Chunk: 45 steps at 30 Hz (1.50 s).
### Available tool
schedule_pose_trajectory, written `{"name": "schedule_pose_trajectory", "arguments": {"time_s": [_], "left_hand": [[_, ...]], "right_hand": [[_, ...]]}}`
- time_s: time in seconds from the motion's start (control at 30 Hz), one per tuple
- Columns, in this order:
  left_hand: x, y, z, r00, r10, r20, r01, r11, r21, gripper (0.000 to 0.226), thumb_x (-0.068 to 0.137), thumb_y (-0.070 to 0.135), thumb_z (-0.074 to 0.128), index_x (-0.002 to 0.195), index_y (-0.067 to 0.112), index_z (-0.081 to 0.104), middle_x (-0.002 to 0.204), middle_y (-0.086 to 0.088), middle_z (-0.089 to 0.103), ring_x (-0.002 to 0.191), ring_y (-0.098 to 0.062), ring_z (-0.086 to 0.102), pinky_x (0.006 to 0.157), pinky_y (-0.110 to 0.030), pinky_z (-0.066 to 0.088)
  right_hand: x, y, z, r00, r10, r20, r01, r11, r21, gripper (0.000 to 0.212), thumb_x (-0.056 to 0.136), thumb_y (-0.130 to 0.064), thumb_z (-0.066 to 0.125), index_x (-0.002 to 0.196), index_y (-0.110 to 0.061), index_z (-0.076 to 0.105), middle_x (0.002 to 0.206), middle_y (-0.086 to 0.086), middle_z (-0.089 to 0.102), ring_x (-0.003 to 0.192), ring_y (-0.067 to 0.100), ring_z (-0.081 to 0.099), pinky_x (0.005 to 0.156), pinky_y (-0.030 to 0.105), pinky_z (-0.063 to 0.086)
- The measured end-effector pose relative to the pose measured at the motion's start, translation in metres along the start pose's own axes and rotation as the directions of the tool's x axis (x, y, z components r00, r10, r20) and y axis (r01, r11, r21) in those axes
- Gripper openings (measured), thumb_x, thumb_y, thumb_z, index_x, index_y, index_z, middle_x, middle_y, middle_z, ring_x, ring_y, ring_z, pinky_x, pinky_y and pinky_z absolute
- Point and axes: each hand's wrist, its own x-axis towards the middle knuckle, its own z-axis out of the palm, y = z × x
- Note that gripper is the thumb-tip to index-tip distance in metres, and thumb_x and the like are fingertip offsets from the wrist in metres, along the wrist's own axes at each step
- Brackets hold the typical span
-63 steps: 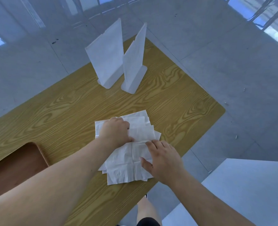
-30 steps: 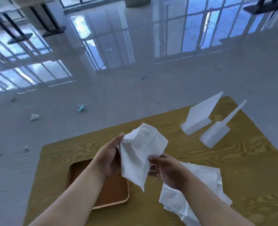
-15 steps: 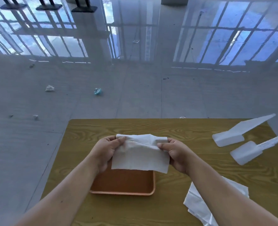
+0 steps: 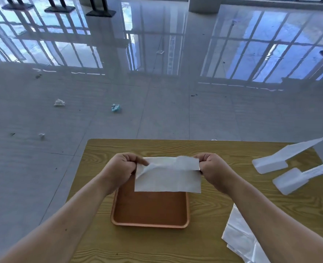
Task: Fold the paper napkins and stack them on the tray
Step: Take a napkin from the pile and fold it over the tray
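White napkin (image 4: 168, 180) held over brown tray (image 4: 149, 225); left hand (image 4: 119, 168), right hand (image 4: 212, 168) each grip pinching 1 top corner.

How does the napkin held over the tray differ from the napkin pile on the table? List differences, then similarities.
The held napkin hangs above the tray, pinched at its top corners by the left hand and right hand; the napkin pile lies on the table. The held napkin is one sheet, its top folded over; the napkin pile is several overlapping sheets. Both are white paper.
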Motion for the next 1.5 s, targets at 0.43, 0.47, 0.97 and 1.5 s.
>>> {"name": "schedule_pose_trajectory", "arguments": {"time_s": [0.43, 0.47, 0.97, 1.5], "left_hand": [[0.006, 0.041, 0.014, 0.959, 0.284, 0.028, -0.280, 0.920, 0.275, 0.025, 0.098, 0.017, 0.066, 0.097, 0.041, 0.072, 0.087, -0.014, 0.072, 0.071, -0.020, 0.059, 0.068, -0.039, 0.048], [0.006, 0.046, 0.016, 0.957, 0.283, 0.062, -0.289, 0.922, 0.257, 0.025, 0.099, 0.017, 0.065, 0.100, 0.041, 0.071, 0.088, -0.015, 0.071, 0.071, -0.023, 0.060, 0.066, -0.040, 0.049], [0.018, 0.031, -0.009, 0.925, 0.232, -0.302, -0.083, 0.897, 0.435, 0.072, 0.090, 0.061, 0.070, 0.148, 0.027, 0.044, 0.148, -0.005, 0.049, 0.130, -0.025, 0.053, 0.107, -0.051, 0.050], [-0.012, -0.008, 0.018, 0.981, -0.089, 0.171, 0.150, 0.909, -0.389, 0.096, 0.084, 0.003, 0.084, 0.162, 0.021, 0.031, 0.101, -0.013, 0.082, 0.094, -0.027, 0.079, 0.075, -0.036, 0.065]], "right_hand": [[-0.011, 0.000, -0.013, 1.000, 0.003, 0.030, -0.004, 0.999, 0.047, 0.035, 0.073, -0.023, 0.069, 0.107, -0.016, 0.067, 0.098, 0.012, 0.069, 0.091, 0.027, 0.066, 0.086, 0.041, 0.054], [-0.010, -0.002, -0.010, 0.998, 0.009, 0.060, -0.013, 0.998, 0.054, 0.048, 0.074, -0.027, 0.075, 0.119, -0.019, 0.060, 0.106, 0.013, 0.072, 0.094, 0.026, 0.070, 0.087, 0.039, 0.056], [0.012, -0.022, 0.060, 0.969, 0.048, 0.243, -0.117, 0.953, 0.279, 0.023, 0.097, -0.011, 0.071, 0.118, -0.005, 0.077, 0.118, 0.015, 0.078, 0.104, 0.025, 0.075, 0.091, 0.038, 0.063], [0.005, -0.022, 0.057, 0.983, 0.084, 0.161, -0.124, 0.957, 0.261, 0.046, 0.092, 0.003, 0.071, 0.135, -0.003, 0.054, 0.111, 0.018, 0.077, 0.097, 0.032, 0.076, 0.087, 0.047, 0.062]]}}
